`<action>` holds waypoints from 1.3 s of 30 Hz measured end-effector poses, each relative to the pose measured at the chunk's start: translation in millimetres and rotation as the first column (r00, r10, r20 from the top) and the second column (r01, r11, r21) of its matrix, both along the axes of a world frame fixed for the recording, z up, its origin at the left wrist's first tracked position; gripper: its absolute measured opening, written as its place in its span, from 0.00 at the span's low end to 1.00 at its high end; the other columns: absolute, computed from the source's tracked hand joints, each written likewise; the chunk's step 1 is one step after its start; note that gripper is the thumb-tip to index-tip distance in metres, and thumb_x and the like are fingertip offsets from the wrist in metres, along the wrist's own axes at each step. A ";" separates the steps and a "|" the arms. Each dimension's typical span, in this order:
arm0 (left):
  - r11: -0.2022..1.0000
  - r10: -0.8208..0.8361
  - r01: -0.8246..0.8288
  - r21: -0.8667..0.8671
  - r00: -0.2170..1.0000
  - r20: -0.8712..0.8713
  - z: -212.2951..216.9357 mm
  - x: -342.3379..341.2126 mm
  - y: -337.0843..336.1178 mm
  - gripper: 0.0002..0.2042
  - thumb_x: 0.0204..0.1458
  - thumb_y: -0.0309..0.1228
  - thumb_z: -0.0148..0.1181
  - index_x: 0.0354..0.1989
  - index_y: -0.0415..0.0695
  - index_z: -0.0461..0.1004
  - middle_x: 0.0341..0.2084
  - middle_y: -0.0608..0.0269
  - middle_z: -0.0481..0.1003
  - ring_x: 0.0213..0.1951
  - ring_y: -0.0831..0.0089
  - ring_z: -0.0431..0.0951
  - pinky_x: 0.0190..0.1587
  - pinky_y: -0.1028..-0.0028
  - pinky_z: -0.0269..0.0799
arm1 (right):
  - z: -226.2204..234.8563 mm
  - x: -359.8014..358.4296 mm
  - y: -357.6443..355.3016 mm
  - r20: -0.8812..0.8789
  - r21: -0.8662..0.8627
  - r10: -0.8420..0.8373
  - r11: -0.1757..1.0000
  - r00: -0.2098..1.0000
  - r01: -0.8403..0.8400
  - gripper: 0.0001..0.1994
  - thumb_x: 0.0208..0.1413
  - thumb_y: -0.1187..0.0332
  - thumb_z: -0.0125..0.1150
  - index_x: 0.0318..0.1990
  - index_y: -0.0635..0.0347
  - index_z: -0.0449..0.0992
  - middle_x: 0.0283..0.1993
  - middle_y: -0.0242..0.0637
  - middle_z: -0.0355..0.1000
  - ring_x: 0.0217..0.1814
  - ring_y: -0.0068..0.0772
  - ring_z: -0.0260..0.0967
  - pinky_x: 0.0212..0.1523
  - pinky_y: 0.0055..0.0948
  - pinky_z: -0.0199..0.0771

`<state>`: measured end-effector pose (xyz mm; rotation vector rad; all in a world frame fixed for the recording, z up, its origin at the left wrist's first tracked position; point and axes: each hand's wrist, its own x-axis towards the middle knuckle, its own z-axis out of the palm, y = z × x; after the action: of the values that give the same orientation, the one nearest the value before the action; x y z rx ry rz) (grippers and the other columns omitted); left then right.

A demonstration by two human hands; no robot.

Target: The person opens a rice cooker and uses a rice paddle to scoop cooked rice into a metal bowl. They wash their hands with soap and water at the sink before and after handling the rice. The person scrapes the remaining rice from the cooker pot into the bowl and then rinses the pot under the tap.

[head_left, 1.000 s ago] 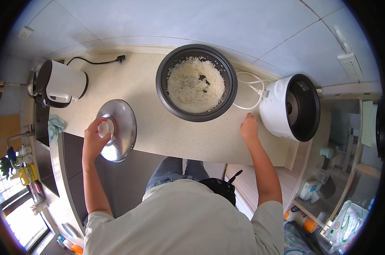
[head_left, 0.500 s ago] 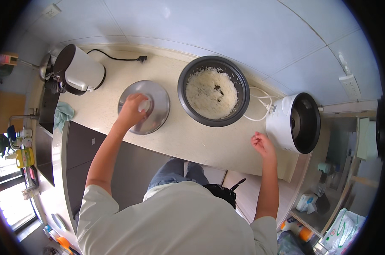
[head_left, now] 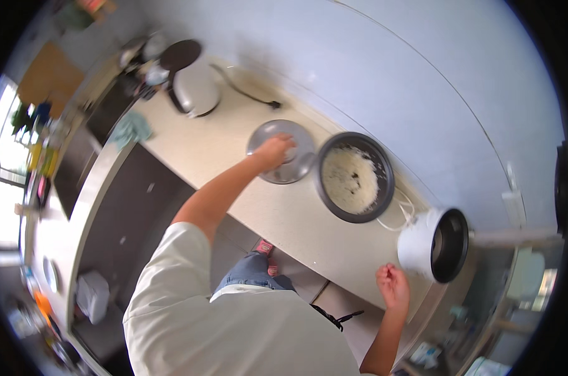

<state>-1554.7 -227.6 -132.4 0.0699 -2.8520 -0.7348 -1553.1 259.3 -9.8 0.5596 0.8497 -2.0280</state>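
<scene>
My left hand [head_left: 274, 152] is closed round the knob of a round silver lid [head_left: 273, 133], which lies on the counter or just above it; I cannot tell which. To the right of the lid is a dark inner pot [head_left: 326, 203] with cooked white rice [head_left: 345, 185] in it, a dark hollow showing in its surface. My right hand [head_left: 394, 287] hovers off the counter's front edge, its fingers loosely curled in with nothing visible in them. Beyond that hand, the white rice cooker body [head_left: 415, 244] lies on its side, its dark opening facing right.
At the counter's [head_left: 259, 216] far left stands a white kettle [head_left: 196, 88]; a black cord with a plug [head_left: 273, 104] lies behind the lid. A green cloth [head_left: 132, 128] hangs by the sink. White cable [head_left: 404, 210] runs between pot and cooker body. The tiled wall [head_left: 384, 81] closes the back.
The view has turned, so the counter now slants down to the right. My left hand stays on the lid, which now sits nearer the pot. My right hand remains near the cooker body.
</scene>
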 end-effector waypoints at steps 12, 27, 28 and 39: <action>0.595 0.632 -0.676 0.434 0.728 0.266 17.6 376.0 187.4 0.17 0.41 0.19 0.51 0.43 0.42 0.69 0.34 0.54 0.74 0.42 0.56 0.72 0.45 0.64 0.67 | 36.8 57.8 -132.4 -0.305 0.104 0.768 0.615 0.563 -0.782 0.06 0.55 0.70 0.50 0.28 0.61 0.63 0.26 0.33 0.58 0.28 0.23 0.54 0.25 0.16 0.56; -0.364 0.493 -0.916 0.169 -0.036 0.869 -28.6 756.7 369.0 0.18 0.46 0.35 0.58 0.46 0.42 0.70 0.40 0.52 0.74 0.45 0.59 0.73 0.47 0.68 0.68 | 60.2 380.4 -364.0 -0.345 0.310 0.885 -0.206 -0.312 -0.928 0.03 0.50 0.76 0.57 0.33 0.62 0.70 0.30 0.33 0.69 0.33 0.24 0.68 0.34 0.20 0.69; -0.391 0.503 -0.901 0.189 -0.037 0.863 -31.0 774.3 367.6 0.18 0.47 0.35 0.57 0.46 0.42 0.69 0.40 0.51 0.74 0.45 0.59 0.73 0.47 0.68 0.67 | 55.2 409.8 -376.5 -0.345 0.256 0.876 -0.258 -0.337 -0.932 0.03 0.51 0.76 0.56 0.34 0.63 0.71 0.29 0.33 0.69 0.32 0.23 0.68 0.33 0.19 0.69; -0.635 0.588 -0.752 0.176 -0.323 0.742 -32.8 931.9 341.8 0.15 0.47 0.33 0.55 0.43 0.41 0.71 0.39 0.51 0.73 0.44 0.58 0.72 0.47 0.66 0.67 | 22.3 734.2 -522.3 -0.265 0.369 0.794 -0.441 -0.548 -0.818 0.06 0.54 0.77 0.48 0.38 0.68 0.67 0.31 0.39 0.68 0.28 0.24 0.66 0.29 0.19 0.70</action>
<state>-622.8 114.2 -165.2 2.4699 -0.8389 -1.2024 -818.8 -263.0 12.5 -0.8127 0.9123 -0.1854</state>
